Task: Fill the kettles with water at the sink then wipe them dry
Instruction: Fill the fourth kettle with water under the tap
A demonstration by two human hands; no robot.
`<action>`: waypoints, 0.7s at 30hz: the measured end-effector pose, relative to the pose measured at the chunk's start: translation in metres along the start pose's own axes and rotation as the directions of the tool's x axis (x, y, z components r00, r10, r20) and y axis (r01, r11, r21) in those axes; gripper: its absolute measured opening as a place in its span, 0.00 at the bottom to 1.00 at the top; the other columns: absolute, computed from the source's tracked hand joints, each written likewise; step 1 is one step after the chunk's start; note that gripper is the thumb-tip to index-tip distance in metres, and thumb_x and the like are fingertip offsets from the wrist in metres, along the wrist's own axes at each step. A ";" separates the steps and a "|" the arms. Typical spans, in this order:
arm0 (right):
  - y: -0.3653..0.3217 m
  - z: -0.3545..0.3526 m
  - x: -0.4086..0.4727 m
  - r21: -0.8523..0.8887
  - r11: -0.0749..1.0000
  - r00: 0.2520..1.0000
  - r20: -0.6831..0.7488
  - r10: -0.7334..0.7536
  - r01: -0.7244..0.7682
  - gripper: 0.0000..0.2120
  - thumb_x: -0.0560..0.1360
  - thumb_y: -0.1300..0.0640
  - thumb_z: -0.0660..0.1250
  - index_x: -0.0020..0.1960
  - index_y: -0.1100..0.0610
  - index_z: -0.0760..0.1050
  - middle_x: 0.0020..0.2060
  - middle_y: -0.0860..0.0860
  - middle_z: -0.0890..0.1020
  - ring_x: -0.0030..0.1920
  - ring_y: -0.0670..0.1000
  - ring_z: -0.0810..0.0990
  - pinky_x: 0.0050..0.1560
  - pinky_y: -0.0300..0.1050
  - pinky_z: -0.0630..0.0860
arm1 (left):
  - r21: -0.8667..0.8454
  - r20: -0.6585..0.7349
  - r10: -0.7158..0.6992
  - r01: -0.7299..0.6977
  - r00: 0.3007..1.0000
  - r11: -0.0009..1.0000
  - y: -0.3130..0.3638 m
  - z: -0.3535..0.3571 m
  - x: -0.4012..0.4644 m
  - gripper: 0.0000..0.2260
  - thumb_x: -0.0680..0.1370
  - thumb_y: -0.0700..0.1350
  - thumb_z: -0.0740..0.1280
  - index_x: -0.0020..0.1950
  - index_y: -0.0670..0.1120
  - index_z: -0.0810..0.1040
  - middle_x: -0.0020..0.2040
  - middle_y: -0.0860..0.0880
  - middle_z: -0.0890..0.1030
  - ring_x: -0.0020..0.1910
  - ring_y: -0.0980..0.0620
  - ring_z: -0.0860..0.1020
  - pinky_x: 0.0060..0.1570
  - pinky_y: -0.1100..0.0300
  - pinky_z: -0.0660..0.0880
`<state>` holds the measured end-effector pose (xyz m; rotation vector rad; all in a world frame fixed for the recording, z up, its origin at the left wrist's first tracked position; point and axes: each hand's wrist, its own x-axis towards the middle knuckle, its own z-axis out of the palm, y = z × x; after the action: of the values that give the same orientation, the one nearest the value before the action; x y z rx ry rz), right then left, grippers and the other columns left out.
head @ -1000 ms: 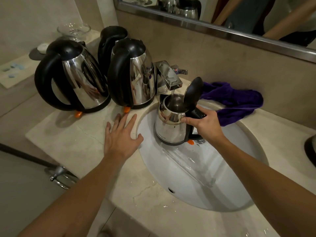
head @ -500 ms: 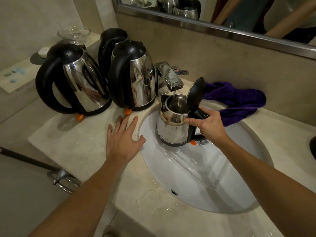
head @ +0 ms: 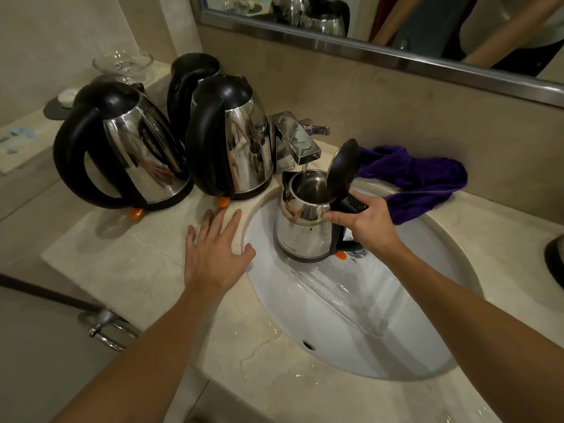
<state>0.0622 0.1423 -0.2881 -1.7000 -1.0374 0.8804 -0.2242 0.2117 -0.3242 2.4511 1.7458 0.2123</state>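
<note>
My right hand (head: 370, 225) gripped the small kettle (head: 303, 230) by its handle under the faucet (head: 297, 141), unchanged; my left hand (head: 213, 254) stayed flat, fingers spread, on the counter (head: 122, 264) left of it.

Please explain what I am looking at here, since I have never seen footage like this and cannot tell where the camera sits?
There is no machine: a person wears a camera on the head, looking down at their own arms. The right hand grips the handle of a small steel kettle with its lid up, held in the sink under the running tap. The left hand rests flat on the counter. Three larger kettles stand to the left, and a purple cloth lies behind the sink.
</note>
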 end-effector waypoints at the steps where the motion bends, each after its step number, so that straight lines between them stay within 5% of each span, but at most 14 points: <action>1: 0.001 0.000 0.001 0.001 1.000 1.000 0.002 0.001 -0.001 0.44 0.59 0.38 0.80 0.72 0.52 0.77 0.64 0.52 0.83 0.68 0.57 0.78 0.71 0.64 0.74 | 0.001 0.001 -0.001 0.001 1.000 1.000 0.000 0.000 0.000 0.34 0.79 0.63 0.58 0.83 0.58 0.50 0.83 0.52 0.53 0.82 0.48 0.48 0.79 0.41 0.46; 16: 0.012 -0.001 0.006 -0.001 1.000 1.000 0.003 -0.010 0.010 0.44 0.58 0.37 0.80 0.70 0.55 0.78 0.60 0.56 0.84 0.62 0.60 0.82 0.65 0.63 0.78 | 0.005 0.005 0.004 -0.004 1.000 1.000 -0.001 0.000 0.000 0.34 0.79 0.64 0.58 0.83 0.59 0.51 0.83 0.53 0.53 0.82 0.49 0.49 0.79 0.42 0.46; 21: 0.012 -0.001 0.006 0.005 1.000 1.000 -0.001 -0.008 0.008 0.45 0.58 0.36 0.79 0.70 0.55 0.78 0.58 0.59 0.84 0.51 0.55 0.78 0.51 0.52 0.75 | 0.007 0.012 0.000 0.000 1.000 1.000 -0.001 0.001 0.001 0.34 0.79 0.65 0.57 0.83 0.59 0.50 0.83 0.53 0.53 0.82 0.49 0.48 0.79 0.41 0.46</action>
<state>0.0680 0.1450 -0.2995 -1.6911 -1.0401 0.8764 -0.2246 0.2129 -0.3258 2.4524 1.7447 0.1910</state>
